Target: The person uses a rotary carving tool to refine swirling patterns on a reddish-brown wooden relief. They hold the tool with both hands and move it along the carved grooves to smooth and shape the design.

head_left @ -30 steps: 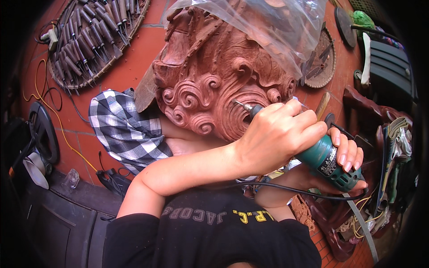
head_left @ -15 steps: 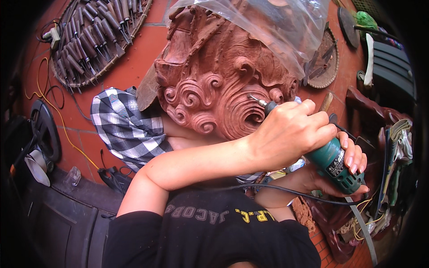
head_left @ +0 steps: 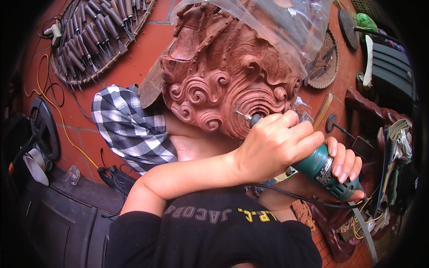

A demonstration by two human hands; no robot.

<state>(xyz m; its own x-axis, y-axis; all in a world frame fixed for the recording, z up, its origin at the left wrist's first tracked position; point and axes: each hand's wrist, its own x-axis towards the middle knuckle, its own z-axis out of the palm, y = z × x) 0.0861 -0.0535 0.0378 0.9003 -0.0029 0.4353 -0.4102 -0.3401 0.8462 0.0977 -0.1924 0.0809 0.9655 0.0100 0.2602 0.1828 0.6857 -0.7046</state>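
Both my hands are wrapped round a green die grinder (head_left: 315, 165) with a dark nose and a thin metal bit. My left hand (head_left: 279, 143) reaches across from the left and closes over the front end. My right hand (head_left: 343, 165) grips the rear body, its fingers curled over the top. The slim bit (head_left: 241, 114) lies over the lower swirls of a reddish-brown wood carving (head_left: 232, 82), among curled cloud-like scrolls and concentric grooves; whether it touches the wood I cannot tell. Clear plastic sheeting (head_left: 295, 31) covers the carving's far right part. A black cord (head_left: 286, 190) runs from the grinder's rear.
A woven tray (head_left: 100, 73) full of wood-handled chisels (head_left: 91, 38) lies at the far left. A smaller round basket (head_left: 330, 76) stands at the right. A wooden board (head_left: 152, 85) rests beside the carving, near my checked-cloth leg (head_left: 127, 127). A yellow cord (head_left: 67, 129) crosses the tiled floor.
Both hands and the grinder have moved left and slightly toward me, taking the bit to the lower-left of the swirl. The carving appears shifted slightly right in view.
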